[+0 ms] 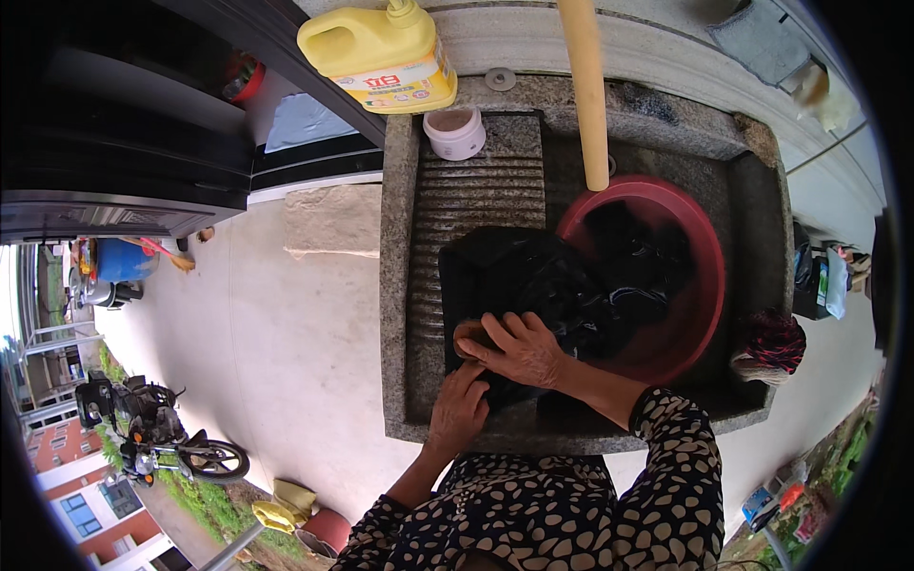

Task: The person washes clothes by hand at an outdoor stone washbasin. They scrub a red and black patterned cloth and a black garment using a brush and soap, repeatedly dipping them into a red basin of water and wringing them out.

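Stone washboard sink (400,285), both hands (519,350) (459,409) pressing black garment (533,276), red basin (700,247)

ribbed washboard (476,205) bare above the dark cloth (519,276), red basin (700,257) and hose (587,90) blocking right

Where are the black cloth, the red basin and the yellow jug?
black cloth (519,285), head view, on its folded middle over the washboard.
red basin (700,305), head view, on its inner right wall.
yellow jug (371,43), head view, on its upper body.
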Motion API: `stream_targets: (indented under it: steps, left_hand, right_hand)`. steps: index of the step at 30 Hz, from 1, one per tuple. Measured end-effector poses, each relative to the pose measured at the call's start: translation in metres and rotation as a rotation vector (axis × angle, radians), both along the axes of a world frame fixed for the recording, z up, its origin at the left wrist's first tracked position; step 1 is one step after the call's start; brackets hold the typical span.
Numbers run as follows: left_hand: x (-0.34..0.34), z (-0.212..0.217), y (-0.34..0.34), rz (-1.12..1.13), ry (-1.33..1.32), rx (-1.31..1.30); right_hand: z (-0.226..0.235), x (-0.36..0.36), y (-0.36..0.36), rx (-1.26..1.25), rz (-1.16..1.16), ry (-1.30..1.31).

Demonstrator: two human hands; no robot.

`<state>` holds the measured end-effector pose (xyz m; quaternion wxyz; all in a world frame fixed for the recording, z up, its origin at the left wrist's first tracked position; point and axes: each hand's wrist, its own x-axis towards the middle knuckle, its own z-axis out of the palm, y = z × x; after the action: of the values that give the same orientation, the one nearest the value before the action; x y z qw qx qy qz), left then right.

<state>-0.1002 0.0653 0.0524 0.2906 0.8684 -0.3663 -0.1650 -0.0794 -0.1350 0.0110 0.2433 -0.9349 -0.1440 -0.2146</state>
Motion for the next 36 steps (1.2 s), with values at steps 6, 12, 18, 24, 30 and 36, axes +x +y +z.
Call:
stream_targets:
  steps: [6, 12, 18, 24, 30, 36]
  left_hand:
    - [-0.001, 0.000, -0.007, 0.011, 0.001, -0.017]
    - [-0.002, 0.006, -0.007, 0.056, -0.005, 0.023]
    - [-0.007, 0.004, -0.005, -0.008, -0.202, -0.016]
    - [-0.010, 0.007, 0.003, -0.046, 0.103, -0.072]
    - [-0.011, -0.005, -0.001, -0.121, 0.001, -0.147]
    - [-0.016, 0.014, 0.021, -0.191, 0.098, 0.001]
  right_hand:
    - [-0.054, 0.055, -0.103, 0.004, -1.009, 0.091]
    - [-0.131, -0.017, -0.118, -0.005, -1.121, 0.486]
    - [-0.108, -0.007, -0.137, 0.902, -0.758, 0.120]
    - [0.026, -0.046, 0.018, 0.109, 0.093, 0.248]
    - [-0.014, 0.078, -0.045, -0.104, -0.441, 0.054]
    - [0.022, 0.002, 0.034, 0.070, 0.095, 0.186]
